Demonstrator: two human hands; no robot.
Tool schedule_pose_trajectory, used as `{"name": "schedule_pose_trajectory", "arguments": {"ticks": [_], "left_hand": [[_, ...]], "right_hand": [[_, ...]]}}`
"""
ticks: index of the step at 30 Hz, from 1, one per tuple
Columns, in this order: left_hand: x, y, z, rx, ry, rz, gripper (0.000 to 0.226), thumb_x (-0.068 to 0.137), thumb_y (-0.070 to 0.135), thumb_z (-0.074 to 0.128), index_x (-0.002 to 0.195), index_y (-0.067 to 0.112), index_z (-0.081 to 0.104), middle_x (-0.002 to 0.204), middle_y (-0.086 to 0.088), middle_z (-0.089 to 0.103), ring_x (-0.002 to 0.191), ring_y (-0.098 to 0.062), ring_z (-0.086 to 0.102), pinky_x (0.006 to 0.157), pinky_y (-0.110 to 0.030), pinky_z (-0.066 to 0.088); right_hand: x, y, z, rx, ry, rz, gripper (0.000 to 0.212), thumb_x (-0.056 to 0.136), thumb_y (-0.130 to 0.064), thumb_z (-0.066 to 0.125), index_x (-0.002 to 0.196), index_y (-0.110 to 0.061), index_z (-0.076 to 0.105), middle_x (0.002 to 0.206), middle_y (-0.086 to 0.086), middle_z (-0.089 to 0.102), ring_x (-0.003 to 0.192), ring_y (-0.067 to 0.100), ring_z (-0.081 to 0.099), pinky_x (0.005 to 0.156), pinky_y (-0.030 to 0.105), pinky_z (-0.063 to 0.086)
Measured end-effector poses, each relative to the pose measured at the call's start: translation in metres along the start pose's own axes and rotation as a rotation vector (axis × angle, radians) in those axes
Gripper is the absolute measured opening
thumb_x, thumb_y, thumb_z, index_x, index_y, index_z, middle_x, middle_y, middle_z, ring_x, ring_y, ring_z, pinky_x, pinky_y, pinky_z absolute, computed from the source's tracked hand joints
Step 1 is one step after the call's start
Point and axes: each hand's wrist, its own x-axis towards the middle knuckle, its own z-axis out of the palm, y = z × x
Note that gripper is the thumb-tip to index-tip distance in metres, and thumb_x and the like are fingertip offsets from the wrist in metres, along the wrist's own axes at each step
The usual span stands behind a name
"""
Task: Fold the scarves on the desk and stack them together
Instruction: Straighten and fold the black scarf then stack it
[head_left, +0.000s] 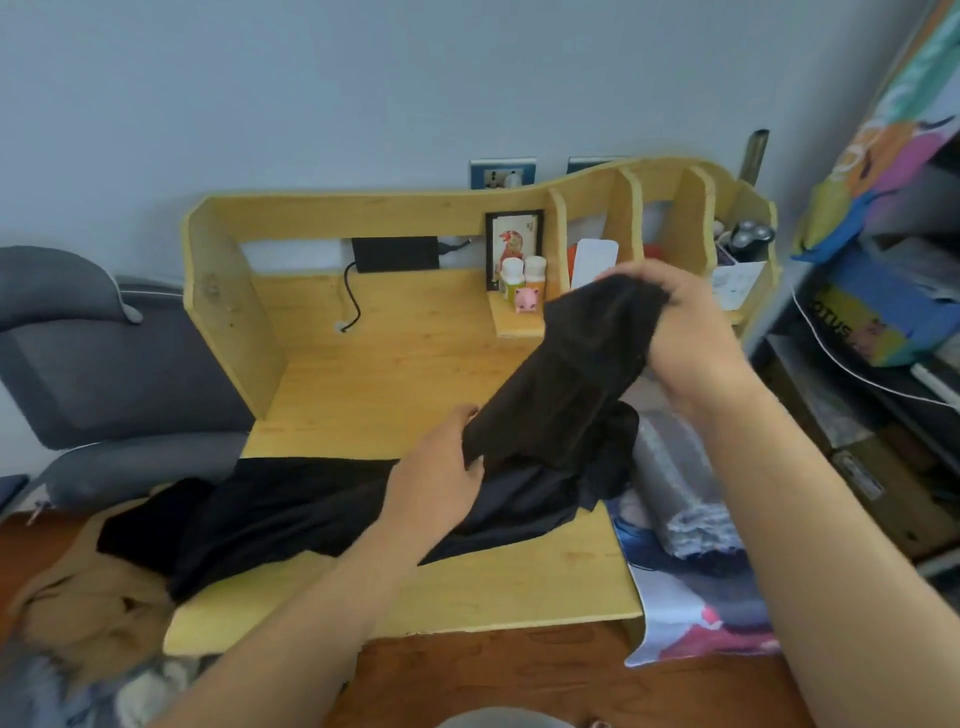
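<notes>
Both forearms reach in from the near edge over the wooden desk (395, 364). The left hand (441, 467) pinches the low corner of the dark brown scarf (566, 374), just above a black scarf (291, 514) sprawled across the desk's near left. Farther right, the raised right hand (685, 332) grips the brown scarf's upper end, fingers curled.

A pale wooden counter (395, 358) with raised side and back walls carries a black scarf (291, 514) sprawled across its near part, one end hanging over the left edge. A black cable (353, 306) lies near the back; a small ledge holds two bottles (523, 275) and a pink pig figure (527, 300).
</notes>
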Motion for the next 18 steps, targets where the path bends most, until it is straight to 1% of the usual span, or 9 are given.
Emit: {"name": "schedule_pose_trajectory", "arguments": {"ticks": [2, 4, 7, 9, 11, 13, 15, 17, 18], "left_hand": [[-0.007, -0.050, 0.013, 0.092, 0.094, -0.167, 0.026, 0.100, 0.026, 0.059, 0.125, 0.028, 0.059, 0.090, 0.009, 0.067, 0.076, -0.016, 0.065, 0.068, -0.040, 0.059], [-0.012, -0.094, 0.004, 0.172, 0.102, -0.267, 0.018, 0.100, 0.024, 0.058, 0.116, 0.022, 0.066, 0.085, 0.008, 0.065, 0.073, -0.017, 0.063, 0.064, -0.038, 0.057], [-0.009, -0.122, -0.030, 0.170, 0.054, -0.325, 0.018, 0.102, 0.022, 0.055, 0.113, 0.024, 0.069, 0.087, 0.008, 0.066, 0.076, -0.019, 0.064, 0.068, -0.039, 0.058], [0.002, -0.099, -0.057, 0.035, -0.016, -0.229, 0.025, 0.102, 0.018, 0.051, 0.106, 0.034, 0.070, 0.093, 0.011, 0.070, 0.085, -0.018, 0.066, 0.077, -0.041, 0.059], [0.013, -0.052, -0.077, -0.043, -0.074, -0.067, 0.035, 0.101, 0.010, 0.048, 0.101, 0.036, 0.072, 0.094, 0.013, 0.072, 0.086, -0.013, 0.067, 0.075, -0.038, 0.059], [0.019, -0.001, -0.088, -0.064, -0.058, 0.066, 0.036, 0.095, 0.002, 0.046, 0.085, 0.028, 0.068, 0.078, 0.008, 0.068, 0.072, -0.015, 0.063, 0.062, -0.033, 0.050], [0.018, 0.031, -0.095, -0.071, -0.004, 0.150, 0.027, 0.089, -0.003, 0.046, 0.071, 0.016, 0.053, 0.065, 0.002, 0.053, 0.060, -0.016, 0.049, 0.056, -0.033, 0.035], [0.010, 0.030, -0.099, 0.073, -0.002, 0.210, 0.025, 0.091, 0.005, 0.055, 0.070, 0.017, 0.047, 0.064, 0.004, 0.049, 0.058, -0.013, 0.045, 0.055, -0.031, 0.029], [0.008, 0.015, -0.099, 0.218, -0.036, 0.208, 0.025, 0.094, 0.012, 0.059, 0.072, 0.021, 0.049, 0.068, 0.007, 0.051, 0.061, -0.012, 0.049, 0.055, -0.030, 0.032]], "right_hand": [[0.010, 0.006, -0.028, 0.019, 0.168, 0.024, 0.040, 0.097, -0.001, 0.046, 0.087, -0.029, 0.073, 0.086, -0.009, 0.074, 0.083, 0.010, 0.070, 0.074, 0.026, 0.058], [0.025, 0.023, -0.063, -0.023, 0.409, 0.078, 0.033, 0.092, -0.004, 0.047, 0.093, -0.024, 0.073, 0.095, 0.002, 0.073, 0.094, 0.020, 0.068, 0.085, 0.036, 0.057], [0.033, 0.052, -0.094, -0.656, 0.594, 0.315, 0.035, 0.087, -0.011, 0.050, 0.120, -0.009, 0.064, 0.117, 0.021, 0.064, 0.113, 0.042, 0.059, 0.093, 0.050, 0.051], [0.023, 0.059, -0.065, -0.855, 0.436, 0.138, 0.056, 0.088, -0.016, 0.064, 0.142, -0.016, 0.049, 0.139, 0.019, 0.053, 0.131, 0.041, 0.047, 0.107, 0.054, 0.043], [-0.004, 0.054, 0.003, -0.700, -0.075, -0.064, 0.099, 0.081, -0.038, 0.079, 0.158, -0.036, 0.017, 0.160, 0.003, 0.032, 0.150, 0.026, 0.024, 0.122, 0.051, 0.022], [-0.033, 0.067, 0.073, -0.705, -0.535, -0.092, 0.116, 0.075, -0.049, 0.081, 0.158, -0.043, 0.000, 0.162, -0.005, 0.029, 0.151, 0.017, 0.017, 0.124, 0.048, 0.008], [-0.037, 0.094, 0.106, -0.636, -0.573, -0.062, 0.083, 0.083, -0.030, 0.074, 0.153, -0.034, 0.030, 0.136, -0.004, 0.059, 0.131, 0.020, 0.046, 0.114, 0.043, 0.030], [-0.021, 0.112, 0.092, -0.643, -0.361, 0.052, 0.037, 0.086, -0.006, 0.056, 0.115, -0.027, 0.065, 0.099, 0.002, 0.069, 0.101, 0.031, 0.062, 0.084, 0.038, 0.047], [-0.011, 0.111, 0.075, -0.702, -0.242, 0.126, 0.037, 0.084, -0.002, 0.049, 0.104, -0.025, 0.070, 0.094, 0.006, 0.068, 0.098, 0.035, 0.063, 0.079, 0.037, 0.049]]}}
